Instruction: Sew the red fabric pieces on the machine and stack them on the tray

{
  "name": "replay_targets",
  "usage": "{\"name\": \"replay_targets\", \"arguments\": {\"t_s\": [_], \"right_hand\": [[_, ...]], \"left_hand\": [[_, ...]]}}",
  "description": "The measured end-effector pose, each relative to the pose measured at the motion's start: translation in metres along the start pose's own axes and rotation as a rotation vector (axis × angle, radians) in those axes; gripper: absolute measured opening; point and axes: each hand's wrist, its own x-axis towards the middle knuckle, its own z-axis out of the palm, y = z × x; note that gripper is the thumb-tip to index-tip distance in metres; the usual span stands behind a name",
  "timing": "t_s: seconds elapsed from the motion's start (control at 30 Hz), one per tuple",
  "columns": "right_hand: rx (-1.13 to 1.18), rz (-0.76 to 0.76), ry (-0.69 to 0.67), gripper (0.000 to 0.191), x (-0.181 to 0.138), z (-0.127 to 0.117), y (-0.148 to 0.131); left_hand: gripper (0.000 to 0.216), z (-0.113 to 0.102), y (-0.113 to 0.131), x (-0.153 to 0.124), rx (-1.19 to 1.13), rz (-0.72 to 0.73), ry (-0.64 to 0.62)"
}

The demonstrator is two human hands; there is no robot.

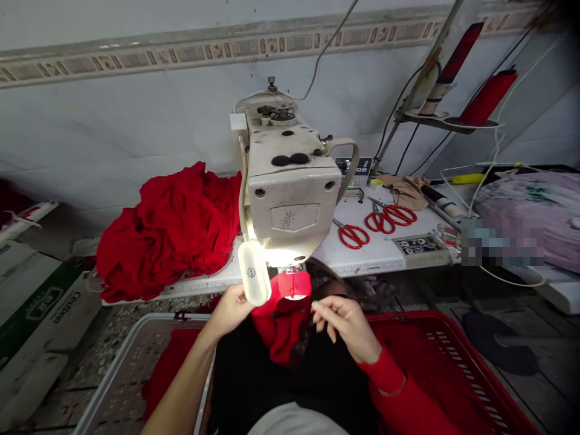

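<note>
So, treat the red cloth (283, 335) you've got going as the clock's centre. The white-and-green carton (49, 308) at 9 has sideways lettering, maybe starting "Ce", but I can't swear to the rest. Your sewing machine (290, 196) at 12 has a badge (294, 218) on its front, too faint to read; the pale oblong piece (257, 290) carries a tiny round mark, also unreadable. The cloth is right below the machine head and hangs toward 6, long axis running 12 to 6, while its top band (301, 284) lies across, 9 to 3. Your left hand (233, 311) is at 9, fingertips behind that oblong piece, so I can't tell its grip. Your right hand (342, 319) at 3 has thumb and forefinger nearly meeting, others loosely curled, beside the cloth; can't tell if anything's pinched.
</note>
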Motion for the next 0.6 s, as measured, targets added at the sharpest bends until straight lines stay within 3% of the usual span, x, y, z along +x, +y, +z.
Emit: {"name": "replay_targets", "arguments": {"t_s": [0.1,0.3,0.37,0.5,0.53,0.6], "right_hand": [[-0.009,0.083,-0.189,0.041,-0.006,0.020,-0.001],[-0.161,-0.059,-0.146,0.041,-0.006,0.045,-0.012],[-0.170,-0.077,-0.144,0.052,-0.010,0.047,-0.017],[-0.080,-0.051,-0.160,0.037,-0.027,0.044,-0.032],[-0.079,-0.015,-0.210,0.040,-0.031,0.042,-0.035],[-0.146,0.049,-0.353,0.044,-0.034,0.037,-0.040]], "left_hand": [[0.030,-0.013,0.012,0.006,-0.041,0.018,0.147],[0.023,0.019,0.011,-0.008,-0.117,0.026,0.224],[0.025,0.029,0.003,-0.020,-0.163,0.015,0.121],[0.024,0.025,0.000,-0.041,-0.140,0.140,-0.289],[0.023,0.022,0.002,-0.044,-0.136,0.182,-0.346],[0.023,0.019,0.005,-0.045,-0.129,0.216,-0.312]]}}
